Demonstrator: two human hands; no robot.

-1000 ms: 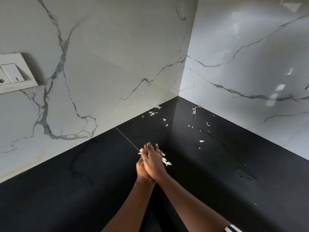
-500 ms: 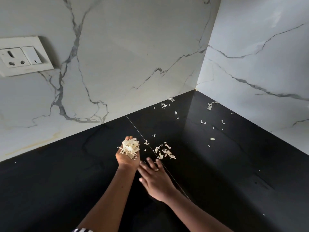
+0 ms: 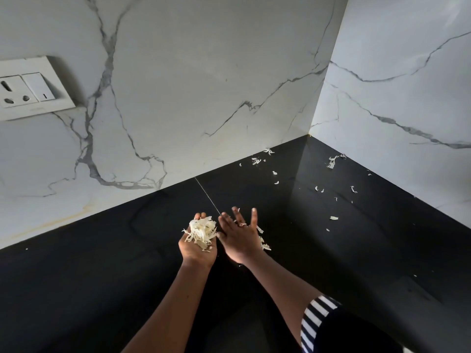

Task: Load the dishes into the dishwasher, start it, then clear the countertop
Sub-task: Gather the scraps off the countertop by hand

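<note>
My left hand (image 3: pixel 195 252) is palm up and cups a heap of pale peel scraps (image 3: pixel 201 231), its fingertips curling over the far side of the heap. Right beside it, my right hand (image 3: pixel 238 238) has its fingers spread and straight, low over the black countertop (image 3: pixel 102 263). A few loose scraps (image 3: pixel 265 246) lie just under and right of that hand. More scraps are scattered toward the corner, some by the back wall (image 3: pixel 256 160) and some by the right wall (image 3: pixel 332 161).
White marble walls meet at a corner (image 3: pixel 309 135) behind the counter. A wall socket with a switch (image 3: pixel 23 89) sits on the left wall. A thin seam (image 3: pixel 207 196) runs across the countertop toward my hands.
My hands were pressed together over the scraps; they have since parted. The left now holds the gathered heap palm up, and the right has opened beside it with its fingers spread.
</note>
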